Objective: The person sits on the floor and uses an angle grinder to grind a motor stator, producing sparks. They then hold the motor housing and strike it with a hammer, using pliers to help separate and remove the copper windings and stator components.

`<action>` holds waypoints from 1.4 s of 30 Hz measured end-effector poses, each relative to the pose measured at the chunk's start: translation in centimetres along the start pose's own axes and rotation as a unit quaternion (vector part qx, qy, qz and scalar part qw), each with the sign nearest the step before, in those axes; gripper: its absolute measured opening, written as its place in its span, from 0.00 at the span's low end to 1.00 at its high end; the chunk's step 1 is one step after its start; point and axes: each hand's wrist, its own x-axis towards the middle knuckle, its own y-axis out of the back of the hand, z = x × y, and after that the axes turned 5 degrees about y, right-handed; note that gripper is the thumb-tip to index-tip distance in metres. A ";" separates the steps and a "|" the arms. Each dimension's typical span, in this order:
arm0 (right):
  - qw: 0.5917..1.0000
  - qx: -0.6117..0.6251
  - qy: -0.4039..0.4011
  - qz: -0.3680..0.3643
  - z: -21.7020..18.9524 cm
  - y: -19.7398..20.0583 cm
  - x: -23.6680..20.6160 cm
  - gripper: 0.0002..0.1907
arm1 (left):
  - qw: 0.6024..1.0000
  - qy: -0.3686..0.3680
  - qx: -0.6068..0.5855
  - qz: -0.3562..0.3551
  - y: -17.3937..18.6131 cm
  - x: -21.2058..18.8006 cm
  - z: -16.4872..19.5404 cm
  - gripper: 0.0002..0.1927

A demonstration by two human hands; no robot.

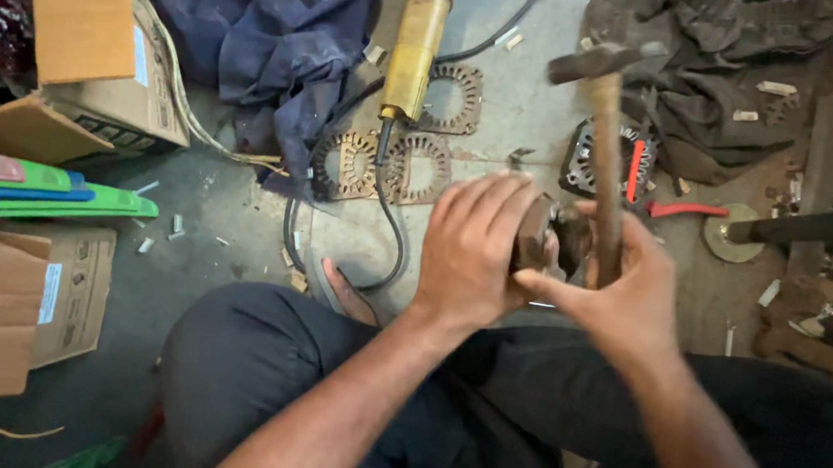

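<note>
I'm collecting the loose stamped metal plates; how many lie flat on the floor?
3: one plate beside the yellow grinder, two below it. More may be hidden.

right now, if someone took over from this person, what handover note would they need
Left hand: gripping a rusty round metal part over the lap.
Right hand: holding a wooden-handled hammer, head raised and blurred.
Nearby on the floor: yellow angle grinder, flat toothed metal plates, red-handled pliers.
Done: part braced.
Left: cannot tell how much hammering remains.
</note>
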 end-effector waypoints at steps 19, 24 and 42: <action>0.935 0.335 0.084 0.074 3.9 2.9 -5.7 0.16 | 0.994 0.033 -0.052 0.094 5.7 3.3 -1.9 0.36; 0.966 -0.177 0.183 -0.045 3.4 2.4 -5.4 0.12 | 0.991 0.032 -0.070 0.106 6.8 4.1 -2.0 0.39; 0.976 -0.176 0.124 -0.043 2.7 2.7 -4.3 0.16 | 0.990 0.018 -0.072 0.119 7.7 4.1 -1.4 0.26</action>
